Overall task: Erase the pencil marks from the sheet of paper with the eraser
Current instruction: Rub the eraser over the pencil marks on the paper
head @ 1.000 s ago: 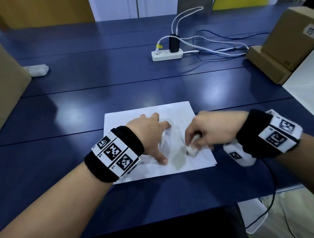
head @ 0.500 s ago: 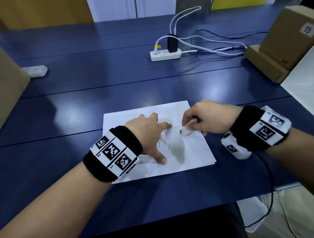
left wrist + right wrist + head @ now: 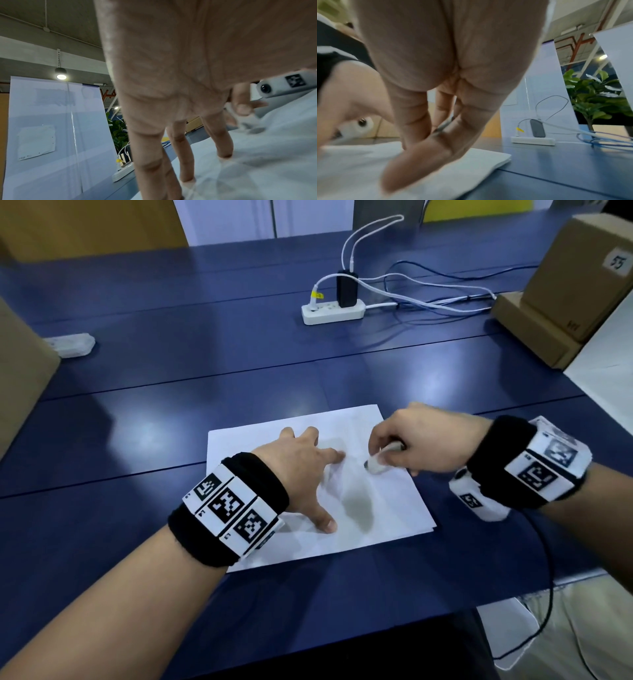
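Sheet of paper (image 3: 387, 508): white, lay flat on the blue desk (image 3: 171, 412), near its front edge, with a grey smudge of pencil marks (image 3: 358, 505) in its middle.

Your left hand (image 3: 301, 470): spread flat on the sheet, fingers (image 3: 221, 140) straight and splayed, tips pressing the paper down, holding nothing.

Your right hand (image 3: 418, 440): fingers curled, pinching the white eraser (image 3: 378, 462), whose darkened tip touched the sheet just above the smudge, close to your left forefinger.

Farther back on the desk: a white power strip (image 3: 332, 311) with a black charger (image 3: 346, 289) and cables plugged in; cardboard boxes (image 3: 565, 289) at the right; a small white device (image 3: 72, 345) at the left.
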A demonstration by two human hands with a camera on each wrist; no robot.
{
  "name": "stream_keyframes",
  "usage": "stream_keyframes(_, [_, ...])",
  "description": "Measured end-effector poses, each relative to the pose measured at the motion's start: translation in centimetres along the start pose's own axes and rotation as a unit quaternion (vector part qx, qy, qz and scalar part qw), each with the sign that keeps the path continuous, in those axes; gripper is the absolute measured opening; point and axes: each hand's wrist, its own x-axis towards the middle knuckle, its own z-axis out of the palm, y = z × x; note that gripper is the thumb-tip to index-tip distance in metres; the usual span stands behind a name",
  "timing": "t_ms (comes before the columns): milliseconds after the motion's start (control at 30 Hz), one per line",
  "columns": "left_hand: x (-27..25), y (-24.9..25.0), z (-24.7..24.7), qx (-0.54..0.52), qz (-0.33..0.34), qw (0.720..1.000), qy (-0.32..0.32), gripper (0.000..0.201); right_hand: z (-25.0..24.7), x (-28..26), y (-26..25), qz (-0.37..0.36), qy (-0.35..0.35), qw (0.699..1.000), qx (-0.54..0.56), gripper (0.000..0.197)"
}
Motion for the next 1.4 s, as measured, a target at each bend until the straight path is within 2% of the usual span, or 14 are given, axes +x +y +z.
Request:
stream_keyframes(133, [0.2, 0.4, -0.1, -0.007, -0.007, 1.0, 0.002, 0.116, 0.7, -2.4, -2.2, -0.058, -0.137, 0.989, 0.01, 0.012])
stream_keyframes(200, [0.2, 0.8, -0.1, -0.006, -0.012, 1.0, 0.013, 0.113, 0.5, -1.9, -2.1, -0.049, -0.114, 0.992, -0.002, 0.012])
stream_keyframes(300, [0.1, 1.5, -0.2, -0.004, -0.019, 0.999, 0.026, 0.106, 0.0, -0.2, -0.3, 0.005, -0.008, 1.0, -0.011, 0.01])
stream_keyframes(367, [0.1, 1.7, -0.2, -0.002, -0.024, 0.999, 0.031, 0.105, 0.0, -0.2, 0.2, 0.023, 0.02, 1.0, -0.004, 0.01])
stream_keyframes(533, [-0.1, 1.8, -0.1, -0.002, -0.027, 0.999, 0.038, 0.107, 0.3, -2.7, -2.0, -0.023, -0.138, 0.989, 0.038, 0.012])
stream_keyframes(600, [-0.2, 1.9, -0.1, 0.006, -0.027, 0.999, 0.039, 0.106, 0.2, -2.2, -1.8, -0.019, -0.114, 0.993, 0.023, 0.011])
stream_keyframes(733, [-0.4, 1.7, 0.0, 0.012, -0.029, 0.999, 0.043, 0.104, -0.4, -0.5, 0.1, 0.022, 0.013, 1.0, -0.012, 0.009])
stream_keyframes(800, [-0.4, 1.6, 0.1, 0.012, -0.024, 0.998, 0.049, 0.105, -0.4, -1.1, -0.1, 0.011, -0.013, 1.0, 0.0, 0.008])
stream_keyframes(933, [-0.4, 1.7, 0.1, 0.009, -0.024, 0.998, 0.051, 0.104, 0.3, -3.1, -1.9, -0.037, -0.146, 0.988, 0.021, 0.009])
stream_keyframes(967, [-0.4, 1.8, 0.0, 0.01, -0.024, 0.998, 0.049, 0.104, 0.3, -2.9, -1.9, -0.038, -0.14, 0.989, 0.011, 0.009])
stream_keyframes(1133, [-0.4, 2.0, 0.0, 0.015, -0.029, 0.999, 0.043, 0.103, -0.3, -1.1, -0.1, 0.02, -0.011, 1.0, -0.003, 0.009])
stream_keyframes(1300, [-0.4, 2.3, 0.0, 0.012, -0.033, 0.998, 0.05, 0.105, 0.3, -3.0, -2.2, -0.016, -0.133, 0.99, 0.048, 0.011])
stream_keyframes(1333, [-0.4, 2.4, 0.0, 0.013, -0.033, 0.998, 0.049, 0.106, 0.3, -2.8, -2.2, -0.02, -0.128, 0.991, 0.043, 0.012])
stream_keyframes(1400, [-0.3, 2.6, 0.0, 0.015, -0.032, 0.998, 0.046, 0.105, 0.2, -1.8, -1.3, -0.009, -0.066, 0.997, 0.022, 0.012])
